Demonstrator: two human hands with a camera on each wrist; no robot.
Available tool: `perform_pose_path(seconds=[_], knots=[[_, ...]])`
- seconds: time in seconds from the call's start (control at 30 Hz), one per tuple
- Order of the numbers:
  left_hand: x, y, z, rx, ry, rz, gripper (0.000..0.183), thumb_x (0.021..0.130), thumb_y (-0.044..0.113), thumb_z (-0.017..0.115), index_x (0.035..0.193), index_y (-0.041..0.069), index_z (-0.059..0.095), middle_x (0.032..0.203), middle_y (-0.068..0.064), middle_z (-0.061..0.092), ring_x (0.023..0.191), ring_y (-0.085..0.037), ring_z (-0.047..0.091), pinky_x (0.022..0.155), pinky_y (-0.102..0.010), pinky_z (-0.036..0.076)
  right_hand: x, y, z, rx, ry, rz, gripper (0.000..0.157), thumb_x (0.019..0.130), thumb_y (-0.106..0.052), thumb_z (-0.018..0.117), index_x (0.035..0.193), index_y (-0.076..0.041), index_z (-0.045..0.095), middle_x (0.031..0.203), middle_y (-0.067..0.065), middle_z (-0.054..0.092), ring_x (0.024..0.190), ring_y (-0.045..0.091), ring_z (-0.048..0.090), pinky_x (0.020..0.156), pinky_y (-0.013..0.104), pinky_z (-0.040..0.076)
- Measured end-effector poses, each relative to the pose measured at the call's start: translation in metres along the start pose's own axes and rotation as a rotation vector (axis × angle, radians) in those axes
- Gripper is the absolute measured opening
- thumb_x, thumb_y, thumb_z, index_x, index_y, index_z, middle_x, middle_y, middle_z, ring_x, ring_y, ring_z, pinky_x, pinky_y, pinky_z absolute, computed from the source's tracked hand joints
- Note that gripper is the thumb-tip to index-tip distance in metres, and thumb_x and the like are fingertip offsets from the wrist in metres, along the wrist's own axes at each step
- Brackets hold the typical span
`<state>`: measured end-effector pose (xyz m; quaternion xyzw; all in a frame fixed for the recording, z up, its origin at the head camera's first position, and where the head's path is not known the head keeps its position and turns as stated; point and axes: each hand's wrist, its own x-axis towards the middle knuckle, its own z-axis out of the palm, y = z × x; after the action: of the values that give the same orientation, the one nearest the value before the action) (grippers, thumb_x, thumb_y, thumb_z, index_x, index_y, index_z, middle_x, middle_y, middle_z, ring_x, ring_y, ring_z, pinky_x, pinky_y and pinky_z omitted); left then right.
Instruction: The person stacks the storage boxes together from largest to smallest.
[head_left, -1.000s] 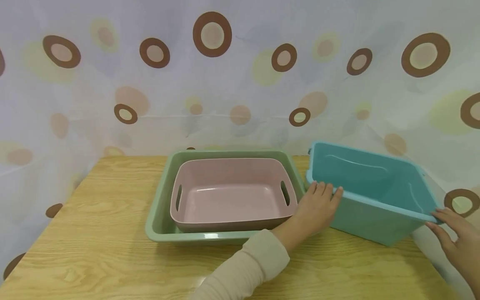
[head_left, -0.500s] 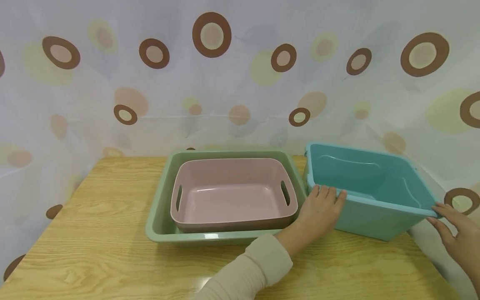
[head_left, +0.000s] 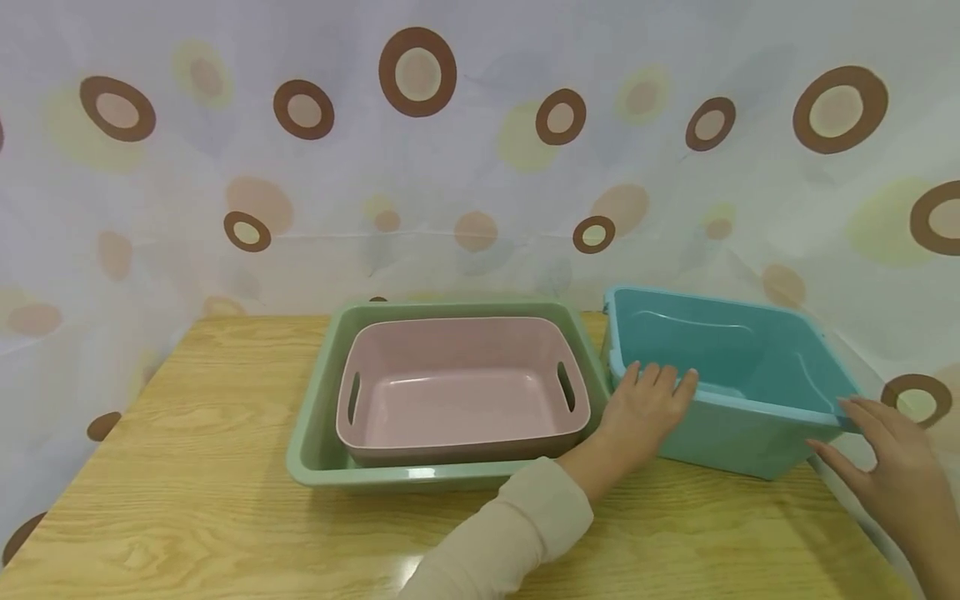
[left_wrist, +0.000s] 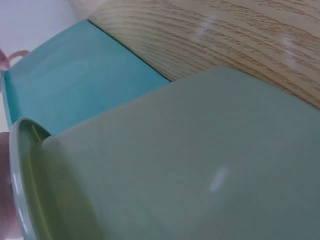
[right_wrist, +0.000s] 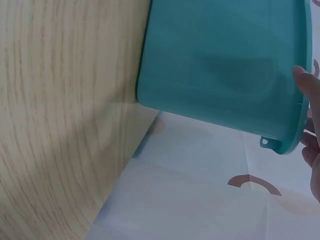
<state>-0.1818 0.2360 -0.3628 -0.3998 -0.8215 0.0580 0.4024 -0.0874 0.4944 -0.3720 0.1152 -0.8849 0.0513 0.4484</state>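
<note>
A light-blue rectangular plastic bin (head_left: 735, 437) stands at the right of the table, its left end against the green basin (head_left: 315, 467). My left hand (head_left: 645, 417) holds its front rim near the left corner, fingers bent over the edge. At the right front corner is my right hand (head_left: 892, 467), fingers at the rim and thumb spread apart in front. The right wrist view shows that thumb (right_wrist: 306, 82) over the blue outer wall. Inside the green basin sits a pink basin (head_left: 457, 408) with oval side handles. The green rim (left_wrist: 22, 185) partly hides my left hand in the left wrist view.
The wooden table (head_left: 187, 483) carries all three containers. A white curtain (head_left: 480, 167) with brown rings hangs close behind and at the right. The blue bin's right end is near the table's right edge.
The blue bin has shifted slightly left and straightened beside the green basin. My right hand has moved left, and its thumb has spread away from its fingers. The nested basins stay put.
</note>
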Motion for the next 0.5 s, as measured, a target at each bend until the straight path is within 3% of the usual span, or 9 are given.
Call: perform_pose_path(seconds=[0.2,0.4,0.5], knots=[[0.002,0.004,0.011,0.02,0.034,-0.006,0.032,0.088,0.027,0.058,0.12,0.025,0.056,0.105,0.01,0.061,0.095,-0.005,0.058,0.084,-0.02,0.047,-0.002,-0.004,0.008,-0.025,-0.054,-0.047,0.092,0.081,-0.071,0.03,0.099,0.015,0.057,0.094,0.031,0.058,0.084,0.044,0.051,0.11,0.015,0.02],[0.004,0.006,0.015,0.01,0.051,-0.033,0.013,0.087,0.022,0.057,0.099,0.025,0.058,0.088,0.012,0.058,0.08,-0.003,0.054,0.067,-0.017,0.04,-0.001,-0.005,0.011,-0.049,-0.046,-0.04,0.089,0.083,-0.069,0.028,0.097,0.014,0.057,0.09,0.028,0.059,0.085,0.042,0.051,0.11,0.019,0.023],[0.004,0.008,0.017,0.012,0.059,-0.041,0.008,0.087,0.021,0.057,0.094,0.025,0.057,0.083,0.011,0.056,0.076,-0.003,0.052,0.064,-0.017,0.037,0.0,-0.005,0.014,-0.048,-0.036,-0.046,0.087,0.083,-0.068,0.029,0.094,0.013,0.057,0.087,0.027,0.059,0.084,0.041,0.052,0.105,0.023,0.031]])
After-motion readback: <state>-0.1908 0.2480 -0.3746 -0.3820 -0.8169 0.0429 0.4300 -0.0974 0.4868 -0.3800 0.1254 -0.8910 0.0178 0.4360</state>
